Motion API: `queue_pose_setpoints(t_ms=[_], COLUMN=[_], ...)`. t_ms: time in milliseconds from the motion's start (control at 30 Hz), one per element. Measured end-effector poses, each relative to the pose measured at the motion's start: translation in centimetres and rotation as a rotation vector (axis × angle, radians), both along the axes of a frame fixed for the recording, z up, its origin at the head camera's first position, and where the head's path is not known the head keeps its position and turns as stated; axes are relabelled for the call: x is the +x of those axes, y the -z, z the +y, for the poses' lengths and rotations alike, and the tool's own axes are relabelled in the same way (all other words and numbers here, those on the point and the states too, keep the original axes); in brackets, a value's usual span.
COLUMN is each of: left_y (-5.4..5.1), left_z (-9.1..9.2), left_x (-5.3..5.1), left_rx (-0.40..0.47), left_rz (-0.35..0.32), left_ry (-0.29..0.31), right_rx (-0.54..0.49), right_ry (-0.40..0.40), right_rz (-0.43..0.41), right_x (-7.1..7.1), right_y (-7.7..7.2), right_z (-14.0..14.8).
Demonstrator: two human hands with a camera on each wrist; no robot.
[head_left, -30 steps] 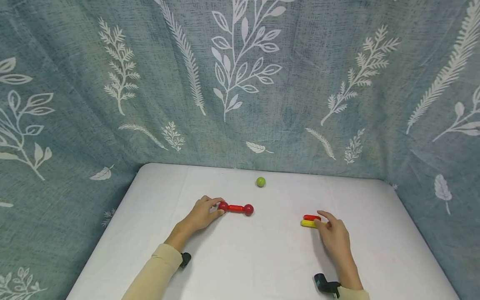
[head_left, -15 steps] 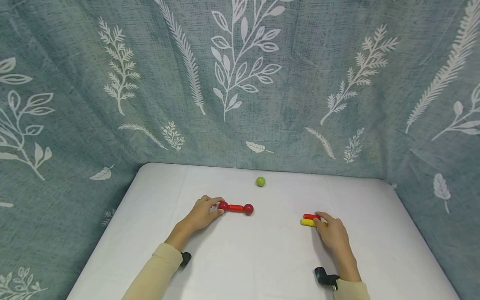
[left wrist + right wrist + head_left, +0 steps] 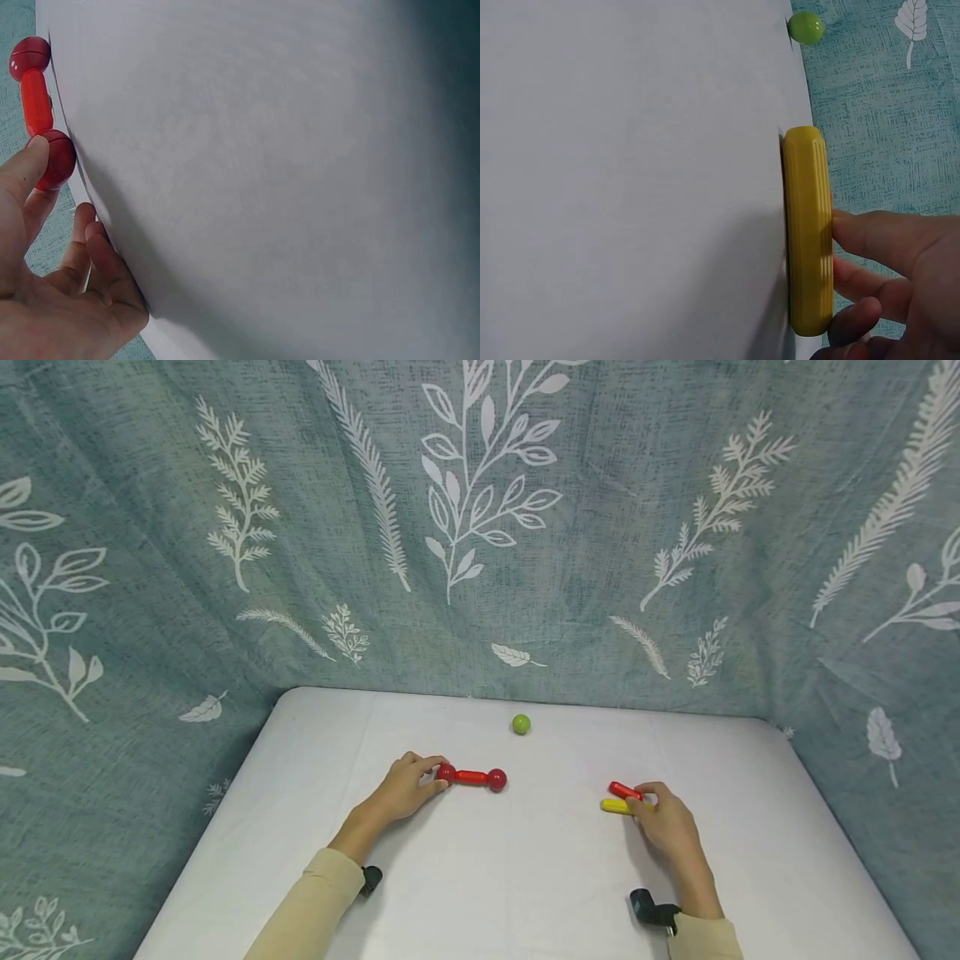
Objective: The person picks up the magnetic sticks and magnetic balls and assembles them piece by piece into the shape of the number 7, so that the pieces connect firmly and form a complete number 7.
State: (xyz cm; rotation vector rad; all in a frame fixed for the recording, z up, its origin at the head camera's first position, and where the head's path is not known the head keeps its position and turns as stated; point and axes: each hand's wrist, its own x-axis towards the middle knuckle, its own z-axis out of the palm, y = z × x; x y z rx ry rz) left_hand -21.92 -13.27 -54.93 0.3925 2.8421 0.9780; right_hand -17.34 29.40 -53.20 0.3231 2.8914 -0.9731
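Currently, the left hand (image 3: 405,789) holds one end ball (image 3: 447,773) of a red dumbbell (image 3: 471,777) between thumb and fingers, on the white-covered table (image 3: 487,877). The right hand (image 3: 670,828) pinches the right end of a short red rod (image 3: 621,789), just beyond a ribbed yellow rod (image 3: 615,807). Half a second ago the rods lay parallel; now the red one slants, its left end farther from the yellow. The green ball (image 3: 521,724) stays near the far edge.

Left hand (image 3: 401,791) on red dumbbell (image 3: 472,777), right hand (image 3: 671,827) at red stick (image 3: 623,790) (yellow stick (image 3: 616,807) just beside).
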Motion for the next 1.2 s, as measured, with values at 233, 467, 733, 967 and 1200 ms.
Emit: queue_pose_setpoints(t_ms=[233,467,733,967,1200], left_y=[0.1,0.0,-0.2,-0.2,0.0], left_z=[0.1,0.1,-0.1,-0.1,-0.1], left_x=[0.0,0.0,0.0,0.0,-0.1], left_rx=[-0.001,0.008,-0.004,0.005,-0.004], left_rz=[0.003,-0.001,-0.002,-0.001,-0.001], left_ry=[-0.001,0.004,0.008,0.012,0.006], right_rx=[-0.016,-0.021,-0.030,-0.053,-0.080], right_ry=[0.006,0.039,0.049,0.017,-0.055], right_rz=[-0.033,0.011,0.112,0.151,0.182], right_x=[-0.7,-1.4,-1.3,-0.6,0.6], right_y=[-0.4,0.0,-0.1,-1.5,-2.3], right_z=[0.6,0.6,0.1,-1.0,-3.0])
